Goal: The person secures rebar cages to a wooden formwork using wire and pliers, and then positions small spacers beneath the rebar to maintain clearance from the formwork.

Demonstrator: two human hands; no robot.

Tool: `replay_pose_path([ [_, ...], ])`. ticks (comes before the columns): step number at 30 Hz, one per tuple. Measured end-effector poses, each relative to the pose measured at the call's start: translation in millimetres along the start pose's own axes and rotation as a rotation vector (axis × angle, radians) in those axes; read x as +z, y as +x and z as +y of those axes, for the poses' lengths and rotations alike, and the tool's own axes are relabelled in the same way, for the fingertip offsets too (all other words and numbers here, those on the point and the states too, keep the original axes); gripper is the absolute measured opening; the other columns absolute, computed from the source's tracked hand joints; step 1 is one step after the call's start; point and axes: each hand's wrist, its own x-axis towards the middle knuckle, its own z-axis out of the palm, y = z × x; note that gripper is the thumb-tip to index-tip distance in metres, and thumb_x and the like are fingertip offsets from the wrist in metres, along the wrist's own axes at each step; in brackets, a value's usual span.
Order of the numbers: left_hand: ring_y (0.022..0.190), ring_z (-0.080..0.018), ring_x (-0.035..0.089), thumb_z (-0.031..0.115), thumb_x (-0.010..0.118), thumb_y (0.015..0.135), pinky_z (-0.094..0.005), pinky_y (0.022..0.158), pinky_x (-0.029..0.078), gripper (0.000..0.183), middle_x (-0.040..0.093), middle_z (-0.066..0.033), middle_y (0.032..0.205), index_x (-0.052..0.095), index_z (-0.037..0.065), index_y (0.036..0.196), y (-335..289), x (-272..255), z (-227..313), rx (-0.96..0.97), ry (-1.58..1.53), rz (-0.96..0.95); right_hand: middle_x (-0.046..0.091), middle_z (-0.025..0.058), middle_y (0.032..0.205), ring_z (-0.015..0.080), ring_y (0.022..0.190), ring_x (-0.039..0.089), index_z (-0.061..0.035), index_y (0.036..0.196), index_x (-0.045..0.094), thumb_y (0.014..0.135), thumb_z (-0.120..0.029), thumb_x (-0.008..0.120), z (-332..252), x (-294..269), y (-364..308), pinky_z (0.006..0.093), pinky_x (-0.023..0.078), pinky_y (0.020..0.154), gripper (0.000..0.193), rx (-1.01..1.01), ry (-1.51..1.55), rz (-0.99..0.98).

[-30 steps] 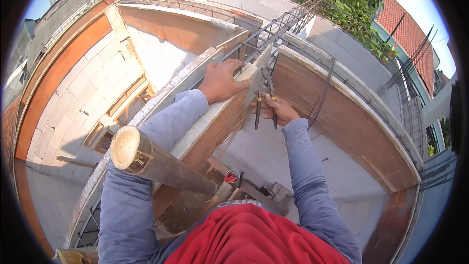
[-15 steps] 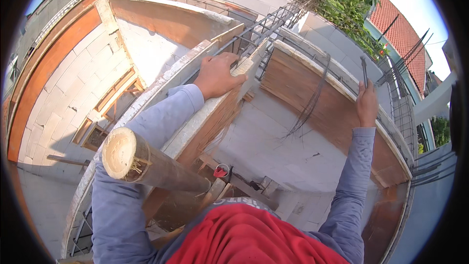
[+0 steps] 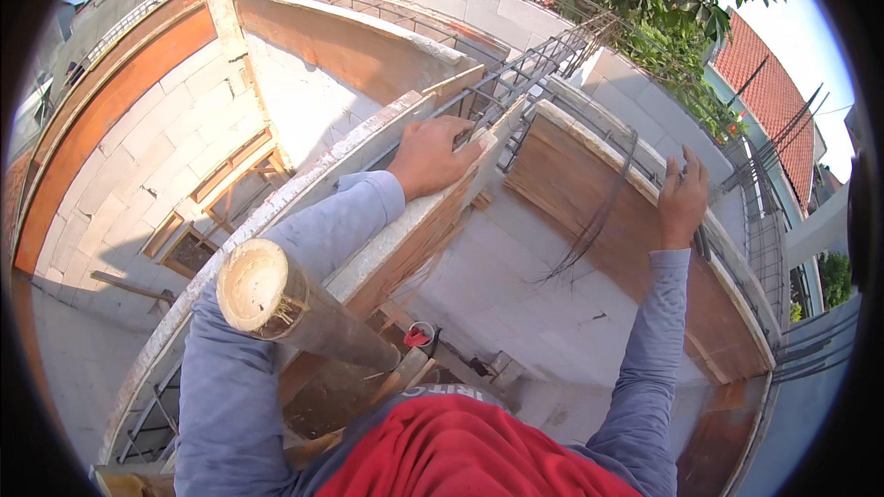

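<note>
My left hand (image 3: pixel 435 156) is closed over the top edge of a wooden formwork board (image 3: pixel 419 235), thumb along the rim and fingers bent toward the inside. Steel rebar (image 3: pixel 516 74) runs through the form just beyond it. My right hand (image 3: pixel 682 198) is raised beside the right-hand formwork panel (image 3: pixel 589 175), fingers apart and pointing up. No tool shows between those fingers; a dark piece (image 3: pixel 703 242) lies close by the wrist, too small to name. A bundle of thin tie wire (image 3: pixel 594 225) hangs over the right panel, between my two hands.
A cut bamboo pole (image 3: pixel 318 313) stands up beside my left forearm. Below are a pale block wall (image 3: pixel 516 258) and a bucket (image 3: pixel 421 335) with something red in it. Rebar ends (image 3: pixel 792 120) stick up at the far right. Leafy branches (image 3: pixel 663 55) overhang the back.
The slim metal tool that stood up from my right hand no longer shows, and those fingers have spread. My left hand keeps its place on the board. The whole view has shifted slightly.
</note>
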Motion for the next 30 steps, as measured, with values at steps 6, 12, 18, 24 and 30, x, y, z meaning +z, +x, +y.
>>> replay_pose_path([
  [6, 0.111, -0.0379, 0.065, 0.035, 0.060, 0.095, -0.0454, 0.094, 0.053, 0.040, 0.069, -0.0206, 0.119, 0.070, 0.003, 0.117, 68.5, -34.3, -23.3, 0.159, 0.408, 0.230, 0.066, 0.0128, 0.125, 0.0315, 0.119, 0.061, -0.0099, 0.133, 0.060, 0.090, -0.013, 0.070, -152.6, 71.9, -46.0, 0.0432, 0.049, 0.100, 0.044, -0.322, 0.440, -0.179],
  [12, 0.086, -0.0451, 0.070, 0.037, 0.055, 0.094, -0.0511, 0.086, 0.055, 0.046, 0.071, -0.0274, 0.089, 0.075, -0.003, 0.083, 112.8, -37.5, -93.1, -0.094, 0.606, -0.046, 0.065, 0.0106, 0.119, 0.0305, 0.117, 0.057, -0.0096, 0.127, 0.063, 0.091, -0.021, 0.069, -182.7, 167.5, -82.2, 0.0446, 0.043, 0.101, 0.038, -0.163, 0.312, -0.212],
  [18, 0.089, -0.0450, 0.070, 0.040, 0.053, 0.095, -0.0505, 0.085, 0.056, 0.050, 0.072, -0.0277, 0.092, 0.075, -0.003, 0.084, 112.3, -7.3, -71.0, -0.144, 0.592, 0.016, 0.066, 0.0133, 0.105, 0.0317, 0.108, 0.060, -0.0084, 0.116, 0.069, 0.098, -0.024, 0.063, -163.4, 187.9, -100.8, 0.0430, 0.046, 0.094, 0.024, 0.089, 0.517, -0.284],
  [24, 0.095, -0.0409, 0.072, 0.042, 0.057, 0.094, -0.0497, 0.086, 0.057, 0.046, 0.073, -0.0247, 0.100, 0.076, 0.001, 0.096, 112.6, -12.4, -70.4, -0.182, 0.603, -0.046, 0.072, 0.0133, 0.098, 0.0299, 0.087, 0.068, -0.0042, 0.106, 0.073, 0.100, -0.020, 0.062, -158.4, 194.9, -111.2, 0.0412, 0.053, 0.078, 0.021, 0.463, 0.915, -0.243],
  [30, 0.087, -0.0444, 0.071, 0.040, 0.054, 0.095, -0.0520, 0.084, 0.056, 0.050, 0.072, -0.0284, 0.090, 0.075, -0.004, 0.086, 107.3, -15.0, -76.7, -0.133, 0.575, 0.021, 0.072, 0.0130, 0.088, 0.0349, 0.079, 0.069, -0.0050, 0.096, 0.073, 0.097, -0.021, 0.065, -179.3, 177.2, -96.4, 0.0448, 0.054, 0.074, 0.017, 0.173, 0.616, -0.490],
])
